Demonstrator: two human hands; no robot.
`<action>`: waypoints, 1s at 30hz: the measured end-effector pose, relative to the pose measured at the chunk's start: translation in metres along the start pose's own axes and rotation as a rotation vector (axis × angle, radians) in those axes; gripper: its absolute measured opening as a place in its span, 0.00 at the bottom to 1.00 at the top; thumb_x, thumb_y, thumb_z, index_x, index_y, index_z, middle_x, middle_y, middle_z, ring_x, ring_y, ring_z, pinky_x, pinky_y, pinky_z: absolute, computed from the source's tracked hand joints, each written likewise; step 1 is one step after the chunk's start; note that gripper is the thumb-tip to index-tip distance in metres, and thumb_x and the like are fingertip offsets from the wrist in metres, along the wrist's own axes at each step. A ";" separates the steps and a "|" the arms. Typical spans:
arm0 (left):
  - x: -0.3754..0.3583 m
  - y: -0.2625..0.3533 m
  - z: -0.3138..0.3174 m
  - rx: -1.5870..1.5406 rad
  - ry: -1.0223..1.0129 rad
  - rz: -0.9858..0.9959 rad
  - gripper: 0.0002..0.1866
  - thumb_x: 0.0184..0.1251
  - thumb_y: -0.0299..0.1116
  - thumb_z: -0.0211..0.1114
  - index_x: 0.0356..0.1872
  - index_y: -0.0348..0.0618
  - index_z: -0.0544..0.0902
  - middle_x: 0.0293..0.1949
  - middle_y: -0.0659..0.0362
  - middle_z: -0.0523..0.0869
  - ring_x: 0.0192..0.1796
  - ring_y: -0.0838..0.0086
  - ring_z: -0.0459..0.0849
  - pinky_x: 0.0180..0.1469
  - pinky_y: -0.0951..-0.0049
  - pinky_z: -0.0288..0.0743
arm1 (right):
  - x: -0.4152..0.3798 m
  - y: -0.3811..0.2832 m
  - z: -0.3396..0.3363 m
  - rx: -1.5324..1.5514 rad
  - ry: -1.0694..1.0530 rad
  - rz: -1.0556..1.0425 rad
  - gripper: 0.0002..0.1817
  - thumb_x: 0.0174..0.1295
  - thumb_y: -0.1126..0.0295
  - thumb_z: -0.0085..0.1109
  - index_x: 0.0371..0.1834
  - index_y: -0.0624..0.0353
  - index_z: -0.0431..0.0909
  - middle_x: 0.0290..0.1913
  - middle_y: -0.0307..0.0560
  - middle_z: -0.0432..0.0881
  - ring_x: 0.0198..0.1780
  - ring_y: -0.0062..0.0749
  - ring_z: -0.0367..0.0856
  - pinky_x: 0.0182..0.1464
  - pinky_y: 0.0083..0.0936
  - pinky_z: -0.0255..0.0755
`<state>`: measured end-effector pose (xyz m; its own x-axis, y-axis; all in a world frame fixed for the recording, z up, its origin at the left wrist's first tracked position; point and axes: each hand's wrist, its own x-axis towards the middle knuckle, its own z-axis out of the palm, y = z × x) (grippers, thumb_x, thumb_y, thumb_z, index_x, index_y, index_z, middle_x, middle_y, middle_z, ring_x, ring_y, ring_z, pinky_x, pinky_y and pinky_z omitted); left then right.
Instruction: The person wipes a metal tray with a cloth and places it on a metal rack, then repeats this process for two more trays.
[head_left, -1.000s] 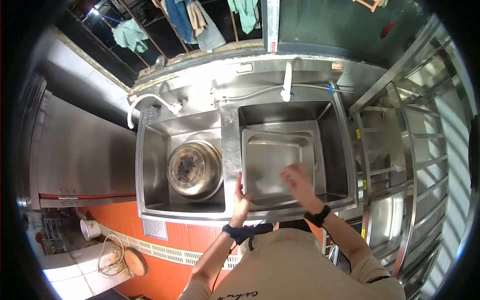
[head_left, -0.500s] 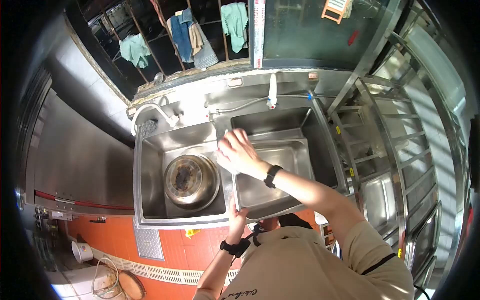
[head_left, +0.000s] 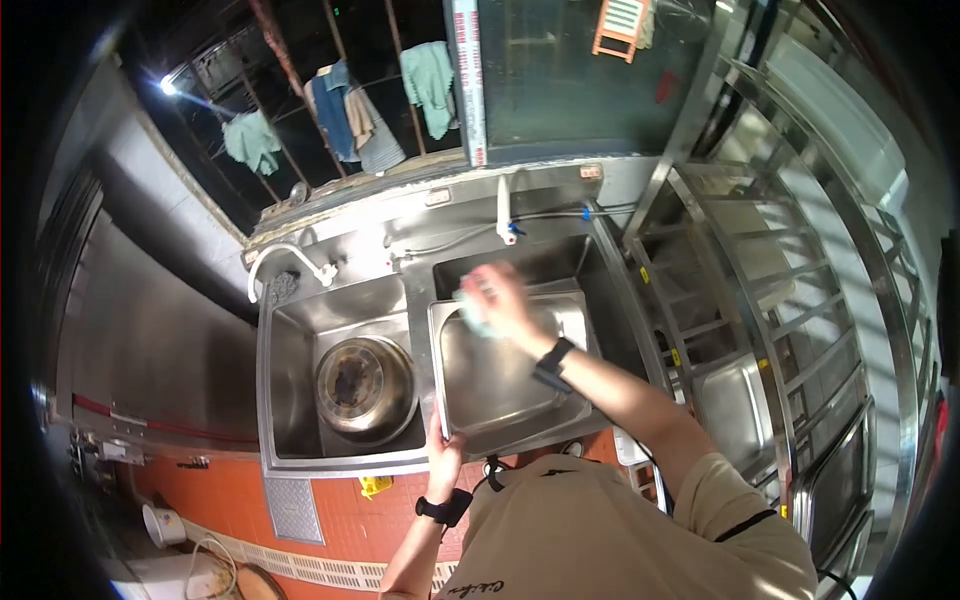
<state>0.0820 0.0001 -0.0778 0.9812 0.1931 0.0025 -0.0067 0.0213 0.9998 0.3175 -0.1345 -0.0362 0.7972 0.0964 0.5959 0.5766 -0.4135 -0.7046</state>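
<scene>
A rectangular stainless steel pan [head_left: 497, 378] rests tilted over the right sink basin. My left hand [head_left: 443, 452] is closed on its near left corner, the thumb along the rim. Smeared by motion, my right hand [head_left: 503, 300] presses a pale green cloth [head_left: 474, 312] against the pan's far left part inside. A dark band circles each of my wrists. In the left basin an upturned round metal pot [head_left: 367, 388] with a scorched base lies beside the pan.
White faucets [head_left: 505, 212] stand behind the sink [head_left: 350, 463]. On the right is a metal rack [head_left: 735, 290] holding trays. Rags [head_left: 428, 88] hang on the window bars. A yellow item [head_left: 375, 486] lies on the red floor.
My right hand has moved from the pan's left rim to its inside, and the cloth now shows. The pan's left edge appears shifted. My view has also turned slightly.
</scene>
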 end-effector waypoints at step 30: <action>0.015 0.025 -0.012 -0.156 0.325 -0.197 0.38 0.55 0.23 0.54 0.72 0.42 0.59 0.58 0.56 0.74 0.59 0.71 0.72 0.58 0.75 0.66 | -0.096 0.110 -0.105 0.073 -0.200 0.619 0.32 0.58 0.54 0.67 0.55 0.72 0.74 0.49 0.66 0.81 0.55 0.50 0.80 0.55 0.35 0.73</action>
<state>0.0941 0.0148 -0.0530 0.8547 0.4699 -0.2207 0.1216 0.2323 0.9650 0.2858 -0.2838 -0.1303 0.9995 0.0296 -0.0067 0.0053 -0.3851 -0.9229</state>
